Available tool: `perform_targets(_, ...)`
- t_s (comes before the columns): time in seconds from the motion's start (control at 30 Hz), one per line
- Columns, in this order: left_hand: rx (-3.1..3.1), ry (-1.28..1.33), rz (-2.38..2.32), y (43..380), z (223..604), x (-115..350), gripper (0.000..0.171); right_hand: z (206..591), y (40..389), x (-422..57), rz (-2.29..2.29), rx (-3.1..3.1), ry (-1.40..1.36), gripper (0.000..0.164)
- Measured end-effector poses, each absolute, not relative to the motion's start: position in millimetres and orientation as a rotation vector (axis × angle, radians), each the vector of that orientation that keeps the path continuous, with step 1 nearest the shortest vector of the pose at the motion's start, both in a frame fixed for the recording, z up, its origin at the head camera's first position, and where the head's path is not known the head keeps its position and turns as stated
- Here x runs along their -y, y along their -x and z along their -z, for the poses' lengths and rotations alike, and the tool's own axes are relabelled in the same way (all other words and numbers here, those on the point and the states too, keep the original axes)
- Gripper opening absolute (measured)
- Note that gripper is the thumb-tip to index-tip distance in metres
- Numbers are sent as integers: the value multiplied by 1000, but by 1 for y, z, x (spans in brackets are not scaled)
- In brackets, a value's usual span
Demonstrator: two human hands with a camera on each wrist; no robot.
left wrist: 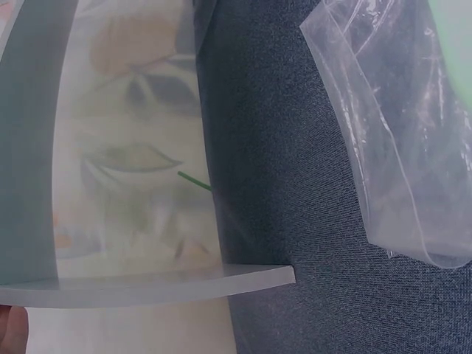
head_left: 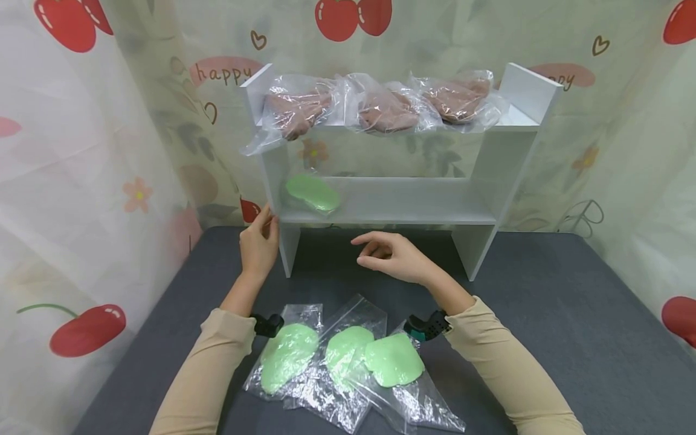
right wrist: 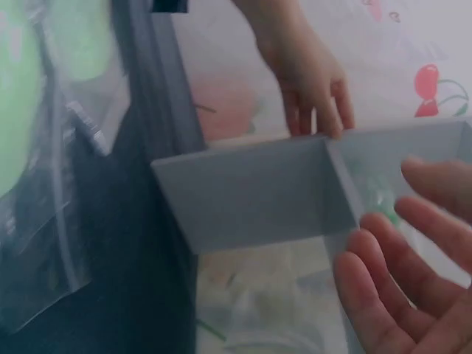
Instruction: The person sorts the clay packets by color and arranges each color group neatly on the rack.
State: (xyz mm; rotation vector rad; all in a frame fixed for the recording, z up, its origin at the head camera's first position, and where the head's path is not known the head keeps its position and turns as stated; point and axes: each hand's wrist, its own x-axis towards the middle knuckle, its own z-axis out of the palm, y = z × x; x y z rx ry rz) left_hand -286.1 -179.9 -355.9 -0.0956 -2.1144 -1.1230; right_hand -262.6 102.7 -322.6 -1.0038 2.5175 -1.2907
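Touching a white shelf (head_left: 402, 202) with the left hand (head_left: 260, 241), right hand (head_left: 394, 257) relaxed at mid-frame.

At bottom centre, three green packets (head_left: 348, 349) overlap on a dark table (head_left: 571, 332). Mid-frame, the right hand's fingers bend softly, apart from the thumb. Left of centre, the left hand's fairly straight fingers touch the shelf's left side. A fourth green packet (head_left: 312, 192) lies at the lower tier's left end; three brown packets (head_left: 387, 112) line the top, before a printed curtain (head_left: 451, 36).
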Motion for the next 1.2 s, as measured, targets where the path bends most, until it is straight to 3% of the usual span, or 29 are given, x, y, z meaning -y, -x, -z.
perform_targets(1.2,2106,93,1146,285,355,179,36,410,244,-176,1013,-2108,1218,65)
